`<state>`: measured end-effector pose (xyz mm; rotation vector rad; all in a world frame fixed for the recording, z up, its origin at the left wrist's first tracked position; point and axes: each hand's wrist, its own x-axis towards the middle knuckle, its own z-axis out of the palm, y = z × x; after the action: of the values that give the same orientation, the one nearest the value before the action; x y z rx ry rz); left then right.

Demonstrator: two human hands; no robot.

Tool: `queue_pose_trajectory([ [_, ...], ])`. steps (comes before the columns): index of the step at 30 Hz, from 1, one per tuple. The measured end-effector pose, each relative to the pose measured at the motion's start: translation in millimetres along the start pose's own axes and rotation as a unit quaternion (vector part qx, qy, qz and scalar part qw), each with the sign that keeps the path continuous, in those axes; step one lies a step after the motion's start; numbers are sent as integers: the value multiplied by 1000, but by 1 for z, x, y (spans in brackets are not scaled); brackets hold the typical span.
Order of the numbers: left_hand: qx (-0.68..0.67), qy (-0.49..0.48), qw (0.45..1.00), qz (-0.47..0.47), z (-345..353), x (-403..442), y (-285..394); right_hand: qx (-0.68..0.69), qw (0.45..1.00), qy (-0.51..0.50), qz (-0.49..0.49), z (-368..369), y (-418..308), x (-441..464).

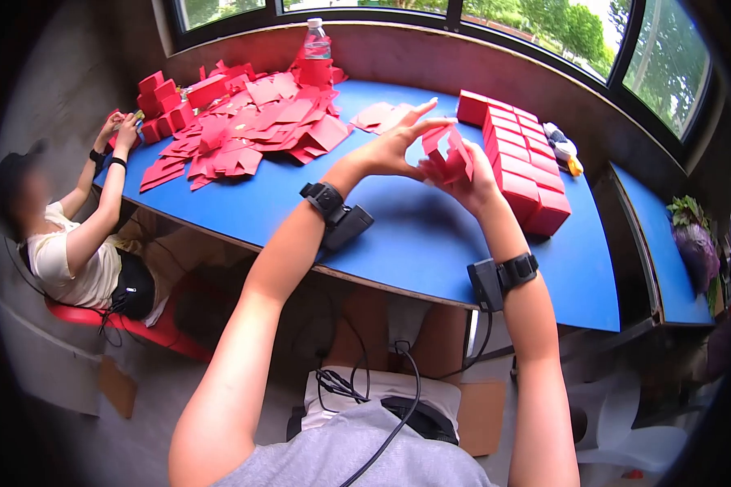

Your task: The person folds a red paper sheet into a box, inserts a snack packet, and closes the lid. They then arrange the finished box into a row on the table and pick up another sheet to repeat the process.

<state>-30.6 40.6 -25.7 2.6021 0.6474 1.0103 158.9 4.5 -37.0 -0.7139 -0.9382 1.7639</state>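
A small red cardboard box (445, 156), partly folded with flaps standing up, is held above the blue table. My right hand (477, 185) is closed around its right side and underside. On the box's other side, my left hand (394, 148) has its fingers spread, with thumb and fingertips close to its left and upper edges. Whether those fingertips press on the card cannot be made out. Just right of my hands stand rows of finished-looking red boxes (529, 174). A few flat red card pieces (374, 116) lie beyond my left hand.
A large heap of flat red cards (256, 122) covers the blue table's (398, 243) left part, with a water bottle (317, 45) behind it. At far left a seated person (77, 235) handles something small near stacked red boxes (161, 101). Cables hang from my wrist devices.
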Motion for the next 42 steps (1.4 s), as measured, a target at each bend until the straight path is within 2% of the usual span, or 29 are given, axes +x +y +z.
queue_pose_trajectory([
  [1,14,29,999,5,1,0,-5,-95,994,45,-2,1,3,-1],
  [2,47,68,996,36,2,2,-10,-122,992,21,8,-2,6,2],
  [4,49,64,995,56,-2,-1,-10,-135,991,-12,-9,3,9,2],
  [6,79,71,993,51,0,-1,-12,-170,985,-24,19,8,4,-3],
  [8,11,112,994,4,4,-2,-16,-210,976,56,-10,-3,9,9],
  [10,-19,121,992,-39,1,-1,-14,-297,940,89,-142,7,9,-1],
  [11,-70,127,988,-52,1,-1,-13,-364,912,71,-175,-18,12,13],
  [13,-119,135,981,-69,1,-2,-10,-362,909,50,-200,-9,14,14],
  [15,-168,88,969,-159,7,-2,-14,-361,898,15,-252,0,15,11],
  [16,-213,28,961,-173,8,-3,-18,-361,890,-1,-278,4,14,9],
  [18,-174,23,976,-125,14,-5,-24,-361,872,-33,-330,8,12,7],
  [19,-173,24,977,-125,17,-6,-27,-398,835,-18,-380,4,16,13],
  [21,-210,76,971,-83,24,-6,-31,-398,837,-19,-374,2,15,11],
  [22,-143,92,983,-63,25,-6,-33,-399,840,-19,-366,3,14,12],
  [23,-108,121,986,-34,26,-5,-35,-439,811,6,-386,-1,15,16],
  [24,-74,150,986,-5,25,-5,-31,-438,812,0,-386,-3,16,18],
  [25,-71,153,986,-8,21,-6,-27,-444,808,2,-388,-5,17,19],
  [27,-162,42,984,-55,16,-3,-22,-445,806,15,-389,-1,16,14],
  [30,-201,68,976,-48,16,-3,-17,-459,806,30,-372,-4,15,14],
  [32,-180,84,979,-41,16,-1,-16,-466,802,41,-371,-6,14,13],
  [34,-133,112,985,4,13,2,-16,-468,801,47,-371,-6,16,14],
  [36,-109,144,984,-11,12,1,-16,-475,796,47,-373,-6,16,14],
  [38,-26,160,987,-8,9,1,-19,-462,803,31,-375,-7,16,15],
  [40,-60,168,984,-27,8,1,-18,-489,776,36,-398,-11,17,17],
  [42,-74,168,983,16,10,1,-23,-499,765,46,-404,-9,18,16],
])
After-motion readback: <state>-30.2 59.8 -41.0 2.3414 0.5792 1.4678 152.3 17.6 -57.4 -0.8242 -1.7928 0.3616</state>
